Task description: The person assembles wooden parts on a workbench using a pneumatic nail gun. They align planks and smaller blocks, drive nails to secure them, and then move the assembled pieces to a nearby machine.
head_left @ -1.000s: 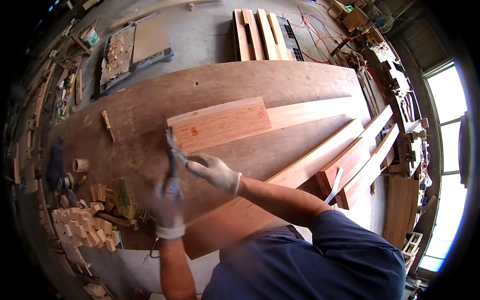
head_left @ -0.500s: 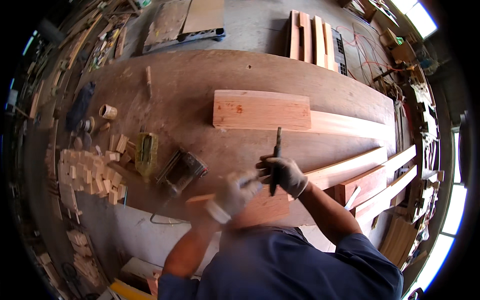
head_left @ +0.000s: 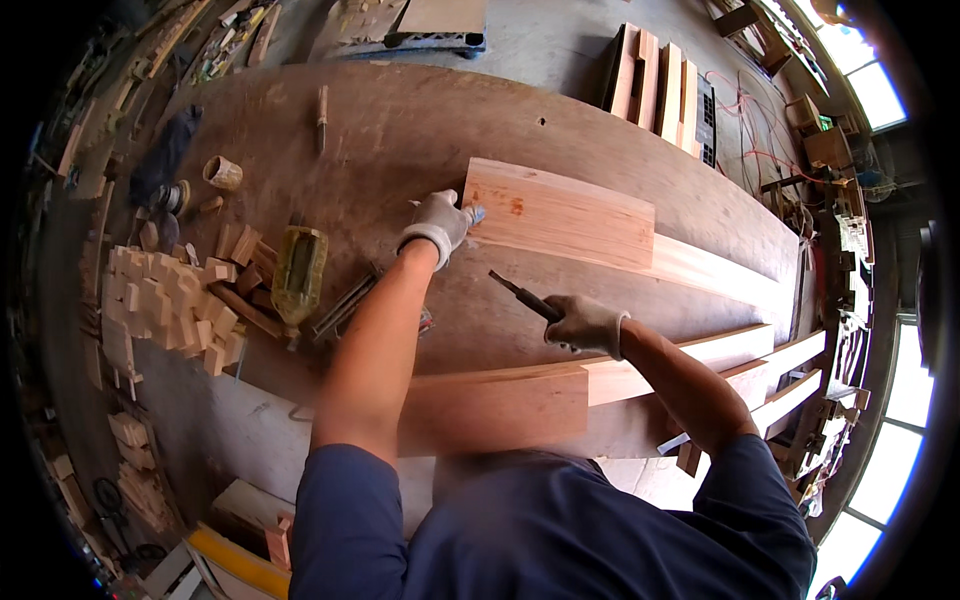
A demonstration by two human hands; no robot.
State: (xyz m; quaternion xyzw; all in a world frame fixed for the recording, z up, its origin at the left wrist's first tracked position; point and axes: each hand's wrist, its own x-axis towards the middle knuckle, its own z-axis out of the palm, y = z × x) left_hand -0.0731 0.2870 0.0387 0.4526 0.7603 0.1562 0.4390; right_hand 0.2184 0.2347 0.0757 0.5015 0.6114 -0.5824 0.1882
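Note:
My right hand (head_left: 585, 325), in a pale work glove, is closed round the dark handle of a chisel (head_left: 530, 299). Its slim metal blade points up and left, above the table, toward a thick wooden board (head_left: 565, 212) with orange-brown marks. At that board's left end is my gloved left hand (head_left: 436, 222), fingers bent and touching the board's edge. A small blue patch shows at those fingertips; whether it is a separate thing I cannot make out. Another board (head_left: 490, 405) lies close to my body, partly behind my left arm.
On the brown table (head_left: 380, 130) are a wood-handled tool (head_left: 322, 118), a paper cup (head_left: 222, 172), a yellowish cut-open plastic container (head_left: 299, 275) and a heap of wood blocks (head_left: 175, 300). Long strips (head_left: 720, 348) lie at right. Timber (head_left: 655, 90) stands stacked beyond the far edge.
My left hand has moved from beside my right hand, far and left to the board's end. My right hand has tipped the chisel from nearly upright to pointing left.

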